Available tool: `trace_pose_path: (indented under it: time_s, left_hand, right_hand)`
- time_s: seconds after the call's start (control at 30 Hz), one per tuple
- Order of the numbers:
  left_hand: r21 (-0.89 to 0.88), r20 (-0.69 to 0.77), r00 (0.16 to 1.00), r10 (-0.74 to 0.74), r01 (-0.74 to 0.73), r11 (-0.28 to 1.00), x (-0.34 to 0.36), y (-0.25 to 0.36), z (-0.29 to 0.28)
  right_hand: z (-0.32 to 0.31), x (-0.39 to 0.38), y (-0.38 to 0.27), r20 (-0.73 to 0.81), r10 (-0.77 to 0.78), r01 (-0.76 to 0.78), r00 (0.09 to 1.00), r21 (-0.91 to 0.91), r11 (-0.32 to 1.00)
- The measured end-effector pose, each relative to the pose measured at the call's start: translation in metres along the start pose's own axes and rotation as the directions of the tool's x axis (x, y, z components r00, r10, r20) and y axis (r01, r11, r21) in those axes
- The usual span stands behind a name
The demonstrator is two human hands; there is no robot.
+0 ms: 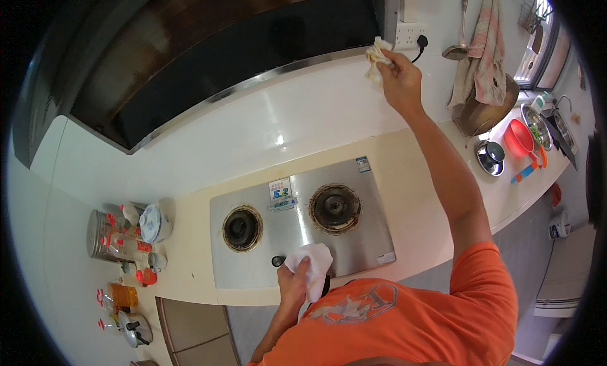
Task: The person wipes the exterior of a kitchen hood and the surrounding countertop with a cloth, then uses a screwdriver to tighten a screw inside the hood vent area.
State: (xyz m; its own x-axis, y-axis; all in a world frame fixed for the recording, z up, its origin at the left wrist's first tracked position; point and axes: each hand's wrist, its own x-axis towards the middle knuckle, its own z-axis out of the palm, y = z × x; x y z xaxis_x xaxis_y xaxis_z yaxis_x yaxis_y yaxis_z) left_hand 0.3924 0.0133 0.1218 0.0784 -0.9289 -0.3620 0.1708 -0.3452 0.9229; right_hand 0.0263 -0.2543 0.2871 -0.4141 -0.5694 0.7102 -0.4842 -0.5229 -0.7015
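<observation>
My right hand (403, 81) is raised at the end of an outstretched arm, closed on a crumpled, yellow-stained wipe (377, 59). It is beside the right end of the range hood's lower edge (265, 76), close to a wall socket (410, 36). Low over the front of the gas stove (294, 230), my left hand (293, 289) grips a folded white cloth (311, 265). A black knob (277, 261) shows just left of that cloth. The stove has two burners, the left one (242, 229) and the right one (336, 208), both with brown-stained rings.
Bottles (126, 244), a lidded blue-and-white pot (155, 223) and a pressure cooker (134, 329) crowd the left counter. To the right are a hanging towel (488, 49), a wok (487, 110), a red colander (518, 138), a metal bowl (490, 158) and a blue-handled knife (524, 172).
</observation>
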Motion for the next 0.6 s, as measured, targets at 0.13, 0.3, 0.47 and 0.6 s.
trace_pose_path:
  time_s: [0.13, 0.3, 0.47, 0.6]
  left_hand:
    - [-0.02, 0.015, 1.0, 0.025, -0.025, 0.999, 0.001, 0.003, -0.01]
    - [0.019, -0.002, 1.0, 0.019, -0.018, 1.0, 0.0, 0.005, -0.039]
    - [-0.041, -0.035, 0.999, -0.003, 0.001, 0.999, -0.006, 0.013, -0.064]
    - [-0.044, -0.055, 0.998, 0.01, -0.013, 0.999, -0.004, 0.012, -0.083]
  right_hand:
    - [0.016, 0.032, -0.016, -0.025, -0.379, 0.356, 0.925, -0.291, 0.888]
    - [0.037, 0.06, -0.014, 0.008, -0.506, 0.476, 0.863, -0.353, 0.805]
    - [0.051, 0.075, 0.003, 0.061, -0.47, 0.428, 0.881, -0.527, 0.734]
    - [0.076, 0.071, 0.007, 0.058, -0.417, 0.369, 0.907, -0.587, 0.721]
